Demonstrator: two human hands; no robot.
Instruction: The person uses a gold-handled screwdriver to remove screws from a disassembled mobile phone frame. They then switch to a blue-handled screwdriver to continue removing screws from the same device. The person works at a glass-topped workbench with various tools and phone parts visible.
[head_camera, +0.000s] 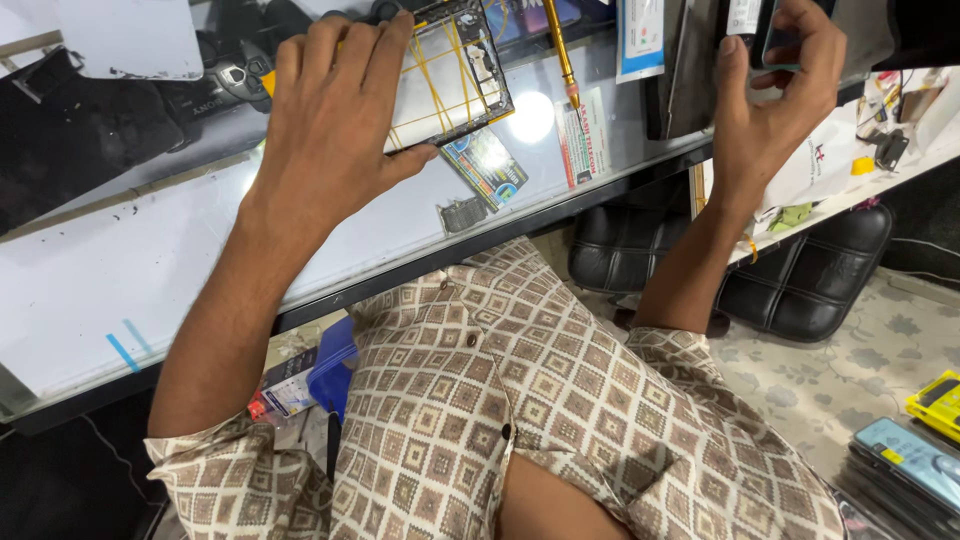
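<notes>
Pressing flat with spread fingers, the left hand (335, 110) pins an opened phone body with a dark rectangular frame, pale inside and criss-crossed by yellow bands (450, 75), onto the glass worktop (200, 250); its long axis runs away from the person, tilted slightly left. Right of the phone body, the right hand (770, 90) curls around a small dark flat part (778, 35) held upright. With the phone body open, reassembly looks unfinished.

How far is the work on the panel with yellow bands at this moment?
Done: yellow bands wrap the panel on the glass counter. In hand: the left hand presses flat on it; the right hand holds a small dark item. Left: the gold tool and a loose dark part lie untouched.
</notes>
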